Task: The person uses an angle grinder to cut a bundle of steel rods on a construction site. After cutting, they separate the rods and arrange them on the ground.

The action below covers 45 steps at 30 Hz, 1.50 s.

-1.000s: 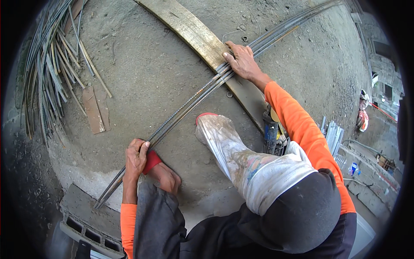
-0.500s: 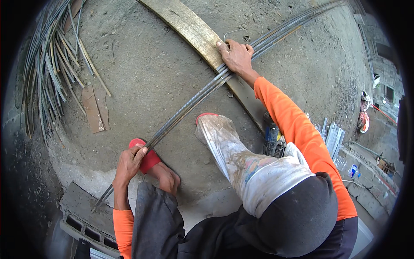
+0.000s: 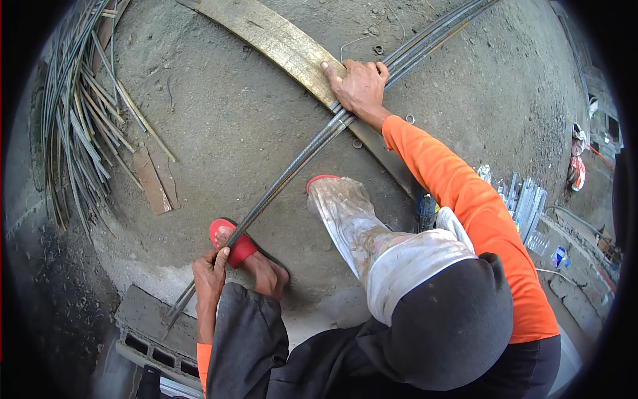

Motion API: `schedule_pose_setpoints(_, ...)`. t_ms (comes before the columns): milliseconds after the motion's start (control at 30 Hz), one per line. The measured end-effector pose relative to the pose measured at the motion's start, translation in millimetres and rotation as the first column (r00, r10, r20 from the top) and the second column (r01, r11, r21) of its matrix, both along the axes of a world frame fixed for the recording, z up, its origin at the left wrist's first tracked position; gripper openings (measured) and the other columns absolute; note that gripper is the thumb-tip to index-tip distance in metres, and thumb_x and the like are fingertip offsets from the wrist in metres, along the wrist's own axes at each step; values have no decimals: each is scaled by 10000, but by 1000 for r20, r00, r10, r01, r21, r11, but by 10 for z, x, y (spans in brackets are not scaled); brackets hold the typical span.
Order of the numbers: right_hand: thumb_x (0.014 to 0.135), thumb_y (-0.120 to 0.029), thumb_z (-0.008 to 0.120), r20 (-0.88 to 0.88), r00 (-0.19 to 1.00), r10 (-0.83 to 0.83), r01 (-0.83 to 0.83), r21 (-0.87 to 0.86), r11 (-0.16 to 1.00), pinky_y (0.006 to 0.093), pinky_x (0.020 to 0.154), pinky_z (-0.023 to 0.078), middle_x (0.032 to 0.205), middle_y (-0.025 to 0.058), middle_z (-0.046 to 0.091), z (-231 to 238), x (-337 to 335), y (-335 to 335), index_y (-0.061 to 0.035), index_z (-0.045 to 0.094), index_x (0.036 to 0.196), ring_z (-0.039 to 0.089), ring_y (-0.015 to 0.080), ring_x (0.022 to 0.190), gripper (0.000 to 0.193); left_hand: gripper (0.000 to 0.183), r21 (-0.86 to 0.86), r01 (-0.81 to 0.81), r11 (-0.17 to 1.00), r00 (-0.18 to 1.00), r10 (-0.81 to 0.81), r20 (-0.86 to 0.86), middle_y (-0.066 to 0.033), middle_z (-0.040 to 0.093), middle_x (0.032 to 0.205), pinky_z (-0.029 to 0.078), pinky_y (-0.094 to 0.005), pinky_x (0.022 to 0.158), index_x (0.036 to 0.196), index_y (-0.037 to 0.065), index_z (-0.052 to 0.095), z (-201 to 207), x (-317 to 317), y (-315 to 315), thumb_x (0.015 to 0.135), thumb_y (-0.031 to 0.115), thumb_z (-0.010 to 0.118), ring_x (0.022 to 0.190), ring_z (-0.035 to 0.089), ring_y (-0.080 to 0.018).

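Observation:
A bundle of long, thin steel rebars (image 3: pixel 292 169) runs diagonally from the upper right to the lower left, across a wooden plank (image 3: pixel 266 34) lying on the ground. My left hand (image 3: pixel 210 278) is closed round the bundle near its lower end, thumb on top, beside my red slipper (image 3: pixel 243 251). Where the rods cross the plank, my right hand (image 3: pixel 359 88) grips them from above, its thumb reaching over the wood. The palm hides part of the rods there. The lower rod ends lie over a hollow concrete block (image 3: pixel 143 312).
More loose rebars (image 3: pixel 83 126) lie piled at the far left, by a torn brown cardboard piece (image 3: pixel 151 181). Light metal channels (image 3: pixel 526 207) and a clear bottle (image 3: pixel 537 243) are at the right. Small wire rings (image 3: pixel 357 143) lie near the plank.
The whole view has shifted slightly. My left hand sits a little lower along the rods, and more of my left foot shows. My right hand stays gripping at the plank.

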State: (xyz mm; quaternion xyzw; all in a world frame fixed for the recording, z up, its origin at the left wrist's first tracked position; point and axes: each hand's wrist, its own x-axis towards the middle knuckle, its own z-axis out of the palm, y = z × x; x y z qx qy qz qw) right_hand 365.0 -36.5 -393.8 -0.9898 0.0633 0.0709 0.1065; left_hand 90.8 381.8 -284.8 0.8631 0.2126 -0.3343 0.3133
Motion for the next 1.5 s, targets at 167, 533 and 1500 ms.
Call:
schedule_pose_setpoints(167, 1010, -691, 450, -35, 999, 3, -2, 30, 1000, 514, 1163, 227, 1036, 204, 743, 86, -41, 18, -12, 767, 1057, 615, 332, 1118, 752, 493, 25, -16, 1000, 996, 18, -82, -165, 522, 578, 421, -424, 560, 886, -91, 723, 357, 76, -103, 1020, 383, 713, 578, 467, -169)
schedule_pose_setpoints(533, 996, -703, 466, 10, 1000, 26, -27, 37, 999, 530, 1159, 214, 1072, 164, 743, 56, 27, -20, -18, 762, 1110, 599, 309, 1130, 754, 519, 16, 61, 998, 993, -59, -102, -192, 517, 590, 435, -434, 572, 873, -99, 700, 299, 115, -47, 1038, 393, 678, 588, 469, -191)
schedule_pose_setpoints(1500, 980, -698, 499, -23, 999, 23, -22, 42, 999, 546, 1163, 217, 1133, 175, 734, 142, 7, -42, 5, 736, 1142, 583, 325, 1176, 759, 267, 356, 451, 819, 853, -512, 98, -265, 619, 706, 486, -481, 622, 944, -32, 737, 2212, 1231, -833, 970, 234, 739, 650, 636, -439)
